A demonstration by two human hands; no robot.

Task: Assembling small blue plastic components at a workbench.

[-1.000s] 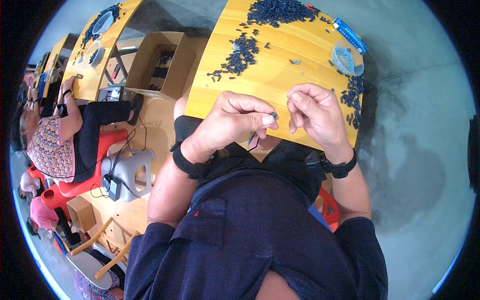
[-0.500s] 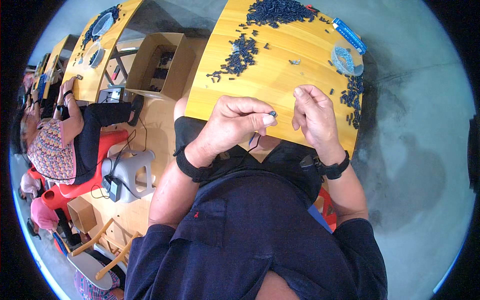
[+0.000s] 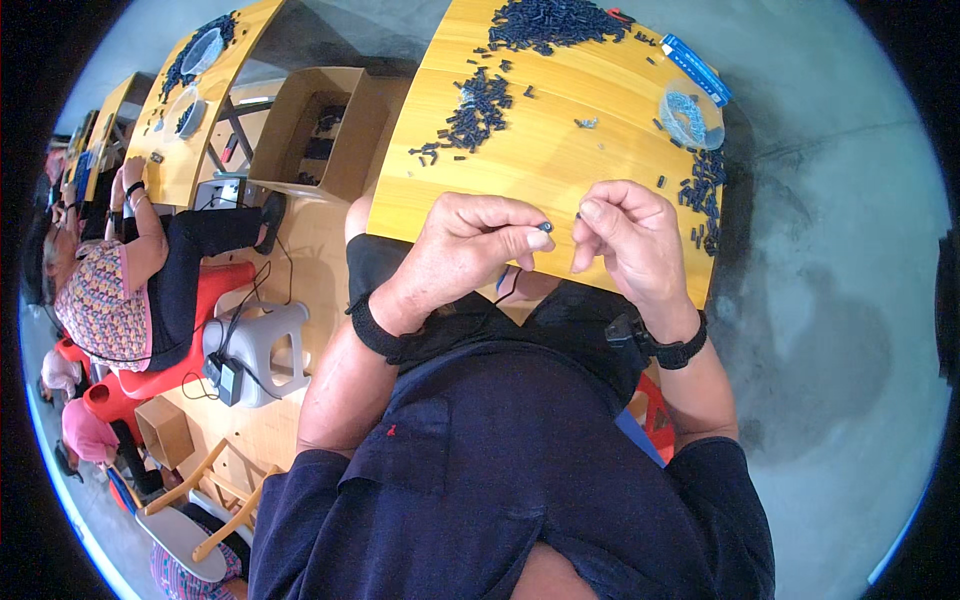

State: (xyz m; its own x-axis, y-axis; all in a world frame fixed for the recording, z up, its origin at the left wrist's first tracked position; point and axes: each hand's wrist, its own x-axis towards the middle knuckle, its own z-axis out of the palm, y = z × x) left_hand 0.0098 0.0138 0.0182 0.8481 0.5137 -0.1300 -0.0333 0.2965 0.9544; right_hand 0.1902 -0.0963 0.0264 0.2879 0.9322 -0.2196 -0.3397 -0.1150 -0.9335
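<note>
Between the thumb and forefinger of my left hand (image 3: pixel 465 245) is a small black cylindrical piece (image 3: pixel 545 227), its round end showing. My right hand (image 3: pixel 635 235) is just to the right of it, a small gap apart, thumb and forefinger pinched together. Something tiny and dark shows at those fingertips, too small to name. Both hands are over the near edge of the yellow wooden table (image 3: pixel 540 140). A few small silvery parts (image 3: pixel 586 123) lie on the tabletop beyond them.
Black pieces form a large heap (image 3: pixel 555 22) at the back, a smaller pile (image 3: pixel 477 112) at the left and another (image 3: pixel 703 190) at the right. A clear tub (image 3: pixel 690 118) of small parts stands beside a blue box (image 3: pixel 697 70). A cardboard box (image 3: pixel 305 130) and a person (image 3: pixel 110 290) are at left.
My right hand has turned and its fingertips have come down and left, nearer to the black piece. My left hand has stayed almost still, keeping its pinch.
</note>
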